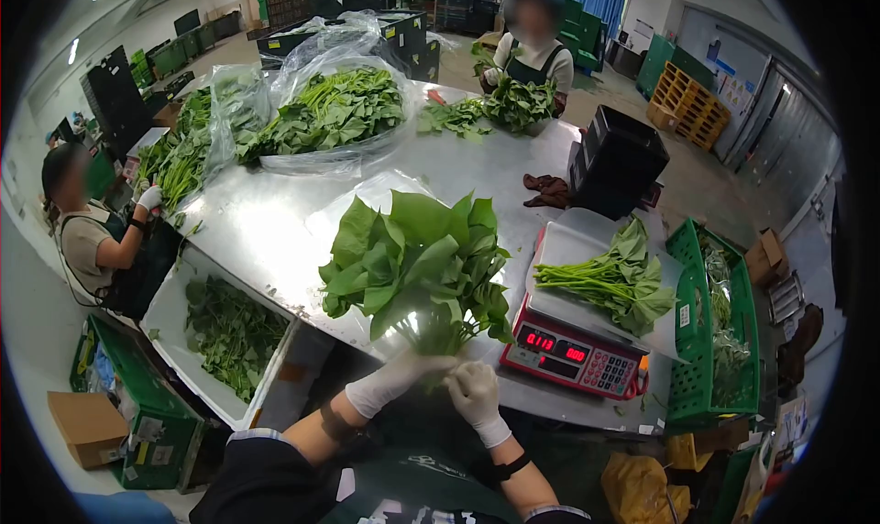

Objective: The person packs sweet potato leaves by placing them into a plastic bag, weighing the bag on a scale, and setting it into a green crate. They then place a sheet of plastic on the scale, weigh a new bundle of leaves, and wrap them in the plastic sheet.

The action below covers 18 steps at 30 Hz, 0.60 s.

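A bunch of leafy greens [417,272] stands upright in front of me, leaves up and stems down. My left hand [394,384], in a white glove, is closed around the stems low on the bunch. Something hazy and see-through, perhaps clear plastic film, covers the stem area. Close beside the stems, my right hand [475,397], also gloved, is curled into a fist; whatever its fingers hold is hidden. To the right, a second bunch of greens [610,281] lies on the red digital scale [577,354], whose lit display appears to read 0.113.
Plastic-lined heaps of greens [335,111] cover the metal table's [247,203] far left. A black crate [619,157] and brown cloth [546,191] sit at right. A green crate [678,318] holds bagged greens; a white bin [170,318] holds loose leaves. Two co-workers handle greens.
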Tool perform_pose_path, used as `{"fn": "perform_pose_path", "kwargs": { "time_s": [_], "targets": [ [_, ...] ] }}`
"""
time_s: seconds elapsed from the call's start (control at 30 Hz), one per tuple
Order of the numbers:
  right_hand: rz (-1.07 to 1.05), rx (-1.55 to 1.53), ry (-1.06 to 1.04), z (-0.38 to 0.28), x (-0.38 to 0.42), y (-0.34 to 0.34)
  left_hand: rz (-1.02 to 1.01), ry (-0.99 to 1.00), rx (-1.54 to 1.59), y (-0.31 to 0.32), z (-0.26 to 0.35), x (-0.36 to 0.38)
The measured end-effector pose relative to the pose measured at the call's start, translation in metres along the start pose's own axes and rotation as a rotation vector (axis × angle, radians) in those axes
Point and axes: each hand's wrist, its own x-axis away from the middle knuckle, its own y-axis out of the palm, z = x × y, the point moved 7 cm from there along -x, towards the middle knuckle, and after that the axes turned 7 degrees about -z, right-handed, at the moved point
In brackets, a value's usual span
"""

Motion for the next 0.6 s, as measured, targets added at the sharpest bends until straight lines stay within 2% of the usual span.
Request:
{"fn": "perform_pose_path", "kwargs": {
  "time_s": [0.13,0.2,0.23,0.3,0.37,0.43,0.47,0.5,0.53,0.57,0.6],
  "targets": [
    [-0.009,-0.097,0.039,0.002,-0.004,0.001,0.096,0.026,0.044,-0.006,-0.002,0.003],
    [-0.004,-0.167,0.053,0.006,-0.006,0.0,0.084,0.176,-0.133,-0.006,0.011,0.004],
    [-0.03,-0.203,0.097,0.009,-0.006,0.0,0.089,0.178,-0.132,-0.008,0.01,0.005],
    [-0.058,-0.238,0.141,0.013,-0.004,0.004,0.096,0.428,-0.433,-0.008,0.024,0.01],
    [-0.036,-0.2,0.133,0.017,-0.001,0.006,0.097,0.386,-0.439,-0.011,0.019,0.007],
    [-0.037,-0.18,0.119,0.018,0.001,0.007,0.202,0.41,-0.53,-0.017,0.019,0.014],
    [-0.039,-0.161,0.105,0.017,0.002,0.007,0.253,0.269,-0.827,-0.049,-0.02,0.0],
    [-0.038,-0.159,0.106,0.023,0.006,0.011,0.43,0.506,-0.863,-0.076,-0.055,0.003],
    [-0.022,-0.077,0.066,0.029,0.01,0.016,0.428,0.508,-0.862,-0.08,-0.049,0.008],
    [-0.006,0.007,0.027,0.031,0.013,0.018,0.404,0.569,-0.512,-0.088,-0.034,0.016],
    [0.053,-0.095,0.037,0.015,0.002,0.005,0.373,0.615,-0.16,-0.09,-0.015,0.02]
  ]
}}
